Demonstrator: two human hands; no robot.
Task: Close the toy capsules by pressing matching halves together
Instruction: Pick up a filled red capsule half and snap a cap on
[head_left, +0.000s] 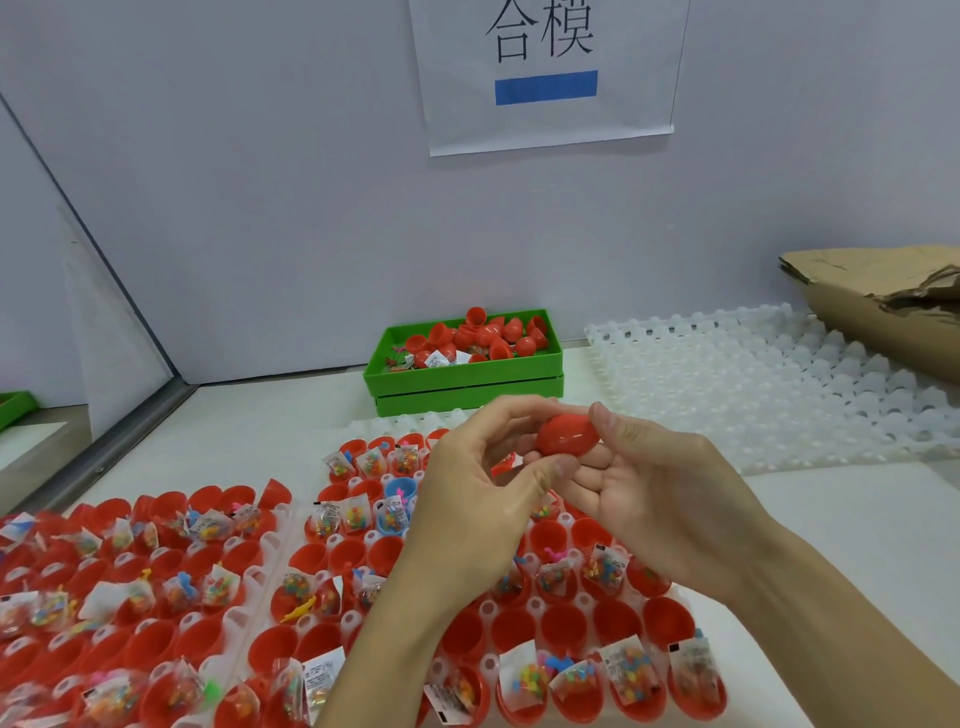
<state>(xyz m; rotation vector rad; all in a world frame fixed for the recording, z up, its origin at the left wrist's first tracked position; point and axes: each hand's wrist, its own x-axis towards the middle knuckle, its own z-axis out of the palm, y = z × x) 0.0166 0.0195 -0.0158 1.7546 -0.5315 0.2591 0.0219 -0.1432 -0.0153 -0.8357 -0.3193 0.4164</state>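
A red egg-shaped capsule (566, 435) is held above the trays between both hands, its two halves joined. My left hand (483, 488) grips its left end with the fingertips, and my right hand (660, 493) pinches its right end, thumb on top. Below, a white tray (498, 613) holds several open red capsule halves, many with small toy packets inside. A blue half (400, 488) sits among them. A second tray (130, 597) of red halves lies to the left.
A green bin (462, 371) with loose red halves stands at the back by the wall. A stack of white trays without capsules (769, 379) lies at the right, with crumpled cardboard (883, 301) behind it. A paper sign (545, 73) hangs on the wall.
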